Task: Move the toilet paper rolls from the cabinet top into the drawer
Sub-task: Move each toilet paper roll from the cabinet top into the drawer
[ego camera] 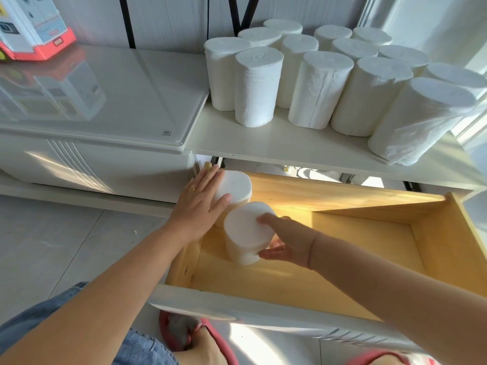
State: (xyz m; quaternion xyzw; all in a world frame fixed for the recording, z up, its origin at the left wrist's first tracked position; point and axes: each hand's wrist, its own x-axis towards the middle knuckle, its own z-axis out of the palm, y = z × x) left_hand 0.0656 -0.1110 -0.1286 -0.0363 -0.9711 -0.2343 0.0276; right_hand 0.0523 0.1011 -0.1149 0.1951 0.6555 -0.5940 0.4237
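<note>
At the open drawer (434,248), the right hand (287,242) cups a toilet paper roll (246,233); the left hand (203,204) lies flat on another at 11 o'clock. Seat them snugly upright. More rolls (329,83) crowd the cabinet top (263,143) at 12.

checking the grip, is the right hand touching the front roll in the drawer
Touching. The head view shows the right hand wrapped around the front roll, thumb on its top and fingers against its side.
</note>
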